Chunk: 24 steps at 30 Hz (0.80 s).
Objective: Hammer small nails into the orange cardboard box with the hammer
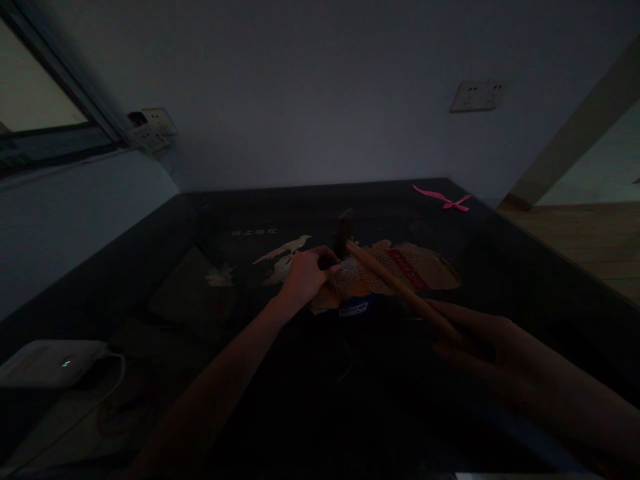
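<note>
The view is dim. My right hand [480, 340] is closed around the wooden handle of a hammer [387, 279], whose dark head is raised just beyond my left fingertips. My left hand [311, 275] has thumb and fingers pinched together at the left end of a brown, flat piece [433, 268] dotted with many small holes. Whatever the pinch holds is too small and dark to make out. A red band with lettering crosses the brown piece. At its near edge lies a blue item with a white label [354, 307].
A dark tabletop [280, 207] with a pale bird-like pattern meets the wall. A pink ribbon [454, 203] lies at the far right corner. At the left sits a white device with a cable [55, 363]. Sockets [477, 95] are on the wall.
</note>
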Tool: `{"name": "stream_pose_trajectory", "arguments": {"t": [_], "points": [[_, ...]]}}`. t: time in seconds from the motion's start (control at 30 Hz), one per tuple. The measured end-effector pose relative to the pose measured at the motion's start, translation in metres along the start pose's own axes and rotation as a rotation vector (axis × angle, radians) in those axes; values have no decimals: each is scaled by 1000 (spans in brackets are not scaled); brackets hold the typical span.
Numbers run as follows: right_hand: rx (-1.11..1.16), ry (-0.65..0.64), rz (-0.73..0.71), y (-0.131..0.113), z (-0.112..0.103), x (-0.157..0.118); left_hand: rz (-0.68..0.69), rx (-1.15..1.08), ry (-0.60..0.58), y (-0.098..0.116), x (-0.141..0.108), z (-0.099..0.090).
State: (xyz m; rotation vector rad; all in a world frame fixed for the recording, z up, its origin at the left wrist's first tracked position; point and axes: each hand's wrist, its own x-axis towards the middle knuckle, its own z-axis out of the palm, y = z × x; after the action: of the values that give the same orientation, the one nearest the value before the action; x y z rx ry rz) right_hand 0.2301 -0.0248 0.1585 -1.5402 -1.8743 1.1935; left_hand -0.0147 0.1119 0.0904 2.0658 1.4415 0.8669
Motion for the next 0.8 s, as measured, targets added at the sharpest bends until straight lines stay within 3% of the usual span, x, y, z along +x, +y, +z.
{"name": "stream_pose_trajectory", "arguments": {"t": [0.17, 0.33, 0.8], "points": [[-27, -9, 12, 1, 0, 2, -4, 32, -5, 0, 0, 0], [-57, 83, -1, -1, 0, 0, 23, 26, 16, 1, -1, 0], [17, 35, -1, 7, 3, 0, 6, 64, 14, 0, -1, 0]]}}
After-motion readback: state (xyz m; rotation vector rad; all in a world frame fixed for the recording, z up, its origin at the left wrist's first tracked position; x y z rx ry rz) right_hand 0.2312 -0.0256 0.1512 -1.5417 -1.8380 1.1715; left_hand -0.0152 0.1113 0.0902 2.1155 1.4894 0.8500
